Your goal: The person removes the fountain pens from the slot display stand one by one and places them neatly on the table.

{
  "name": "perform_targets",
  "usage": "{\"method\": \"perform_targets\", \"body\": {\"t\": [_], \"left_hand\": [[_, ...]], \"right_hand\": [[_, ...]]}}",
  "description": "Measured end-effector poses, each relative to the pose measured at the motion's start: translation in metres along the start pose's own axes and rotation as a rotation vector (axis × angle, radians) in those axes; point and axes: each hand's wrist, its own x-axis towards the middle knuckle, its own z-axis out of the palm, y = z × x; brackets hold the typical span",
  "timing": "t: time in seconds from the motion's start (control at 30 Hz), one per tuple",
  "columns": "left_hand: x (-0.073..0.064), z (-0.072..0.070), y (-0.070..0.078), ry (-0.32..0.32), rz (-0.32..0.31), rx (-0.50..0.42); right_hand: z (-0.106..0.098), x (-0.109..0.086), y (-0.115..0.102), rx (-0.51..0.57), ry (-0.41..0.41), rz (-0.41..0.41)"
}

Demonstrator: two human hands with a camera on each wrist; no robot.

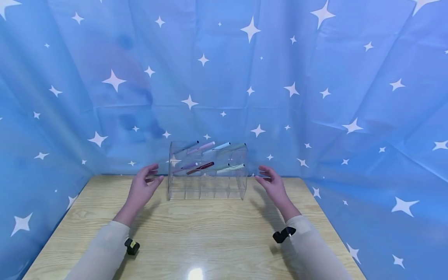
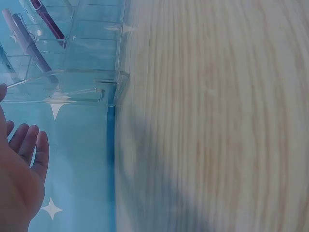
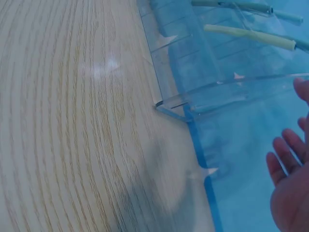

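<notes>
A clear plastic pen organizer (image 1: 207, 193) stands at the table's far edge, split into several compartments. Several pens lean in its two upper rows, among them a dark red pen (image 1: 200, 168), a pink pen (image 1: 201, 147) and a pale green pen (image 1: 231, 168). Left of the organizer, my left hand (image 1: 142, 186) is held with fingers relaxed, palm facing its side panel. My right hand (image 1: 274, 186) mirrors it on the right side. Both hands hold nothing, and in each wrist view a gap shows between fingers and panel, with the thumb nearest the panel's edge.
The light wood table (image 1: 206, 237) narrows toward the back. A blue curtain (image 1: 224, 77) with white stars hangs behind it and along both sides. Black wrist cameras (image 1: 132, 246) sit on the pale sleeves (image 1: 101, 249).
</notes>
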Motion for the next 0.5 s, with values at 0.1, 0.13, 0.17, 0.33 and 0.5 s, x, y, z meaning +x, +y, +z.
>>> {"method": "perform_targets", "body": {"t": [0.1, 0.13, 0.17, 0.33, 0.5], "left_hand": [[0.001, 0.003, 0.0, 0.011, -0.027, -0.024], [0.001, 0.004, 0.0, 0.014, -0.034, -0.027], [0.001, 0.005, 0.0, 0.016, -0.041, -0.023], [0.004, 0.009, 0.002, 0.04, -0.065, -0.005], [0.008, 0.017, 0.005, 0.09, -0.074, 0.004]], "right_hand": [[0.001, 0.001, 0.0, 0.011, -0.001, 0.005], [0.002, 0.001, 0.0, 0.016, -0.001, 0.006], [0.002, 0.001, 0.0, 0.024, 0.0, 0.008], [0.005, 0.001, -0.005, 0.014, 0.025, 0.009], [0.011, -0.001, -0.015, -0.006, 0.062, -0.021]]}}
